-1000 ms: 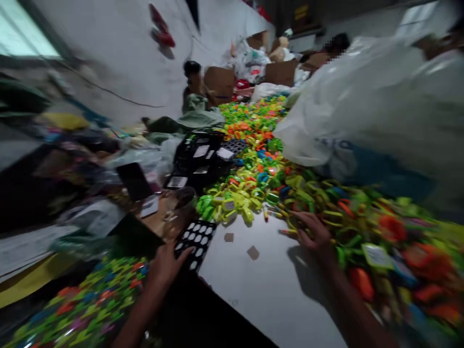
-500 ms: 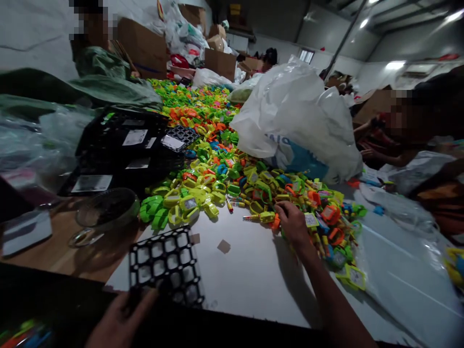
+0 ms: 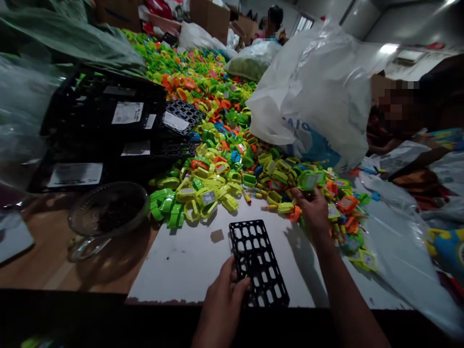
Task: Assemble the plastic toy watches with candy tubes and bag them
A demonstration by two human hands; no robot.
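At six o'clock, the curled left hand [image 3: 224,297] holds one black grid tray [image 3: 258,261] over the white board [image 3: 181,270]. Toward four o'clock, the right hand [image 3: 316,215] reaches forward to one green watch-like piece [image 3: 311,180]; whether it grips, I cannot tell. Between eight and nine o'clock, one glass bowl [image 3: 82,217] contains dark matter [image 3: 114,210].

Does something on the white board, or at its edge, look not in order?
Slightly, yes. A small brown scrap lies on the white board, apart from the watch-shaped plastic toys, like stray litter. The board's near edge also looks ragged, perhaps from wear. Nothing looks spilled there.
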